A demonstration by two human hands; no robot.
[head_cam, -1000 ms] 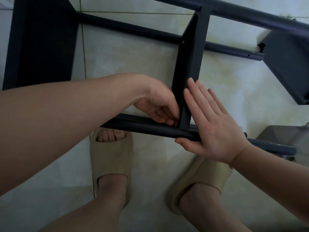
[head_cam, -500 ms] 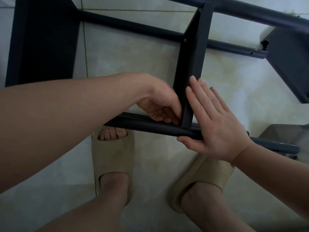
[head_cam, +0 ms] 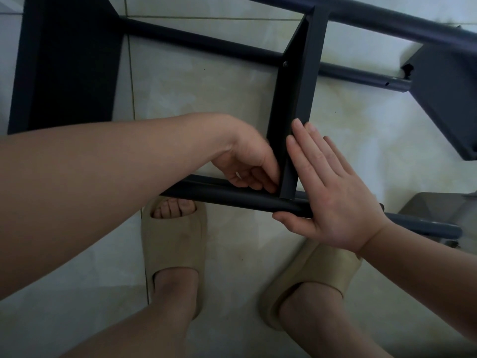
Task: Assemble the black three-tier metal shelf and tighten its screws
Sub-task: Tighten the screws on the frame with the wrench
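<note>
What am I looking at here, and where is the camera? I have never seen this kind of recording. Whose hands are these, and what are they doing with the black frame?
There is no machine here. A person works with bare hands, and the single picture comes from a camera worn on the head, looking down. The black metal shelf lies on its side on the tiled floor, by the person's feet in beige slippers. The right hand is flat, with its fingers straight, and presses against the middle shelf panel; its thumb lies along the near pole. The left hand has its fingers curled into the corner where that panel meets the pole. Whether it pinches a screw there is hidden. One screw head shows at the panel's far end.
</note>
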